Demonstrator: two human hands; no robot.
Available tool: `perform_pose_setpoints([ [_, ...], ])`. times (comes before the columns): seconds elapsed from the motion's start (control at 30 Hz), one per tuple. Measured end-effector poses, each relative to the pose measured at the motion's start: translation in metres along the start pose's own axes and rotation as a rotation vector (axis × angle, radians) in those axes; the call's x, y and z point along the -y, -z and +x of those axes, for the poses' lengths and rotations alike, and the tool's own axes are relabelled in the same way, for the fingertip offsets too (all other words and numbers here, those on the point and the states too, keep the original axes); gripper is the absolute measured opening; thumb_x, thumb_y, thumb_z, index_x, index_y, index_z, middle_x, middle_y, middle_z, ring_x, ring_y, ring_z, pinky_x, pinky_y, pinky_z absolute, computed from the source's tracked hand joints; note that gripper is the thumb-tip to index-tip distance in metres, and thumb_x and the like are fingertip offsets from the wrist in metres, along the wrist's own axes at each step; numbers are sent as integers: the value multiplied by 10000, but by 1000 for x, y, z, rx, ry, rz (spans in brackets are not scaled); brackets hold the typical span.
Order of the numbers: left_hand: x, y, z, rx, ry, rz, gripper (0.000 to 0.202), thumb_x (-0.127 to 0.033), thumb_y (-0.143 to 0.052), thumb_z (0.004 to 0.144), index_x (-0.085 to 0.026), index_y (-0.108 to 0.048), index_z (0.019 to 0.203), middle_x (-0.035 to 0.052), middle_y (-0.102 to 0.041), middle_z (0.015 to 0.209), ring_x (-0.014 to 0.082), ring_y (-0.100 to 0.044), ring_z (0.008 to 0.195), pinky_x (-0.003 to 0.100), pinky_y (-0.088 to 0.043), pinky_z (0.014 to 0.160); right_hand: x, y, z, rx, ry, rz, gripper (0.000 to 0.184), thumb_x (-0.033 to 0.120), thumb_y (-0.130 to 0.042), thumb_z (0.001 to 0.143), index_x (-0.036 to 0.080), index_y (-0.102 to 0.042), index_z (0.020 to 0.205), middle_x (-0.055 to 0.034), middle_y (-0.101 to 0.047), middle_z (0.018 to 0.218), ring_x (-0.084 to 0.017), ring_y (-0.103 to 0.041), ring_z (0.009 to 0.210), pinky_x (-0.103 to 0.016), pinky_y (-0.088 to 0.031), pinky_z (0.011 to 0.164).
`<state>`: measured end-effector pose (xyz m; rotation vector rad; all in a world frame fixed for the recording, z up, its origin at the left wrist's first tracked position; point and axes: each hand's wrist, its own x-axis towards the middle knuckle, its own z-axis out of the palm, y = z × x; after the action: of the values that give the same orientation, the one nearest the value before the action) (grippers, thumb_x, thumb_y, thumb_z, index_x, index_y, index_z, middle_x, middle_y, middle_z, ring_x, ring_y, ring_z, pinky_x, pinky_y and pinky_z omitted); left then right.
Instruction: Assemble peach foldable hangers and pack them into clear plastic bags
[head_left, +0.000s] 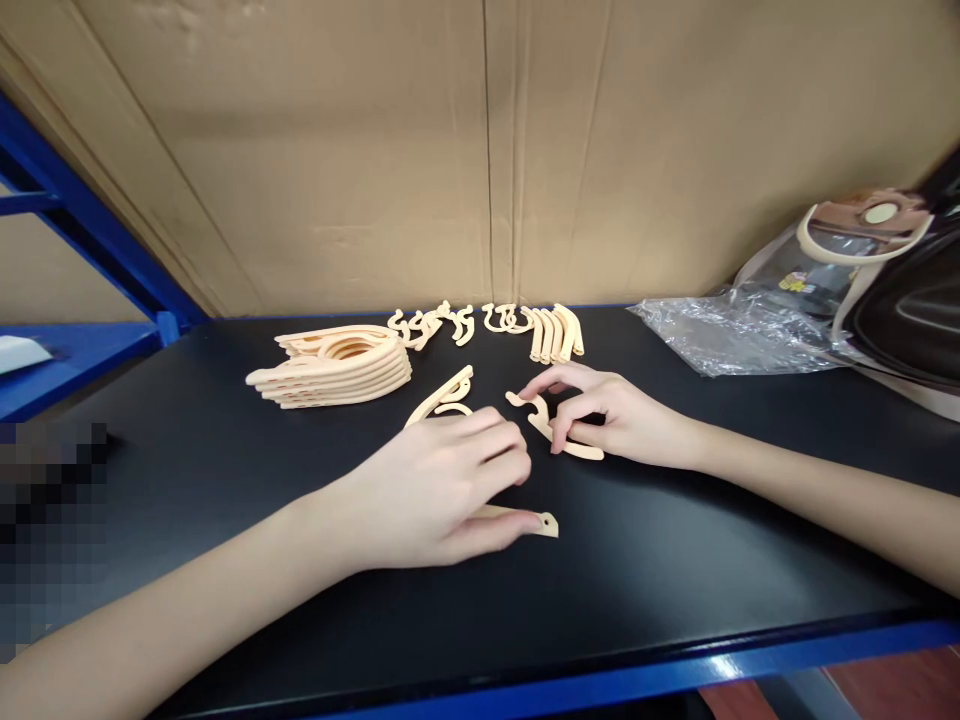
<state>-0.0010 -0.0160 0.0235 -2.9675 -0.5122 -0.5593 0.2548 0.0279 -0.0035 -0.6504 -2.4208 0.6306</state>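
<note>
My left hand (450, 485) is closed over a cream plastic hanger part (550, 524). Its thumb presses along one arm near a holed end, and another arm sticks out beyond the knuckles; the middle is hidden under the palm. To the right, my right hand (611, 410) pinches a loose curved hanger arm (583, 453) with a hooked end, just above or on the black tabletop. The two pieces are apart.
Behind my left hand lies a stack of cream hanger pieces (337, 375). Small hooks (431, 325) and several curved arms (555, 332) lie along the back. Clear plastic wrap (697, 335), a bottle (817, 275) and a dark bag (915, 310) are at right. Cardboard (337, 150) stands behind.
</note>
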Motion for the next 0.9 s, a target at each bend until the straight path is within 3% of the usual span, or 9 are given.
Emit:
perform_pose_setpoints([
  [0.17,-5,-3,1,82,-30,-86,271,-407,-603,971,-142,-652,953,79,-684,973,208,-628,888,298,-484,770,-4,-2,-1,-14,-13,38,255,38,-606,876,216,-752,766,-57,-655,1265,-221,-609,1203,-408,-481,1029],
  [0.33,-1,-10,2,40,-21,-113,141,-251,-544,1004,-151,-640,977,64,-689,1037,191,-623,943,294,-475,847,0,-2,-1,-64,-46,96,299,19,-539,885,215,-746,795,-30,-727,1155,-160,-692,1044,-320,-534,920],
  [0.53,5,-13,1,19,210,-319,86,-253,-556,969,-191,-610,946,17,-660,937,158,-603,858,270,-465,788,7,-2,1,-151,-84,29,106,241,-655,913,207,-737,971,-48,-741,964,-179,-690,878,-352,-555,829],
  [0.7,4,-9,7,50,450,-599,145,-312,-589,948,-198,-593,858,-67,-548,688,87,-473,583,219,-396,592,4,-4,1,-156,-83,14,158,301,-669,907,202,-716,1022,-49,-644,997,-135,-625,781,-296,-542,710],
  [0.8,5,-8,10,43,524,-715,119,-305,-663,887,-196,-613,887,-72,-556,691,86,-474,598,210,-397,582,5,-4,2,-144,-175,-41,258,352,-720,864,188,-711,1062,-5,-619,858,-96,-542,630,-250,-471,587],
  [0.9,7,-9,11,36,561,-755,186,-291,-747,809,-195,-629,916,-68,-574,710,90,-486,620,212,-408,587,7,-4,3,-84,-253,-103,249,406,-707,870,186,-738,983,38,-567,677,-93,-484,569,-244,-407,558],
])
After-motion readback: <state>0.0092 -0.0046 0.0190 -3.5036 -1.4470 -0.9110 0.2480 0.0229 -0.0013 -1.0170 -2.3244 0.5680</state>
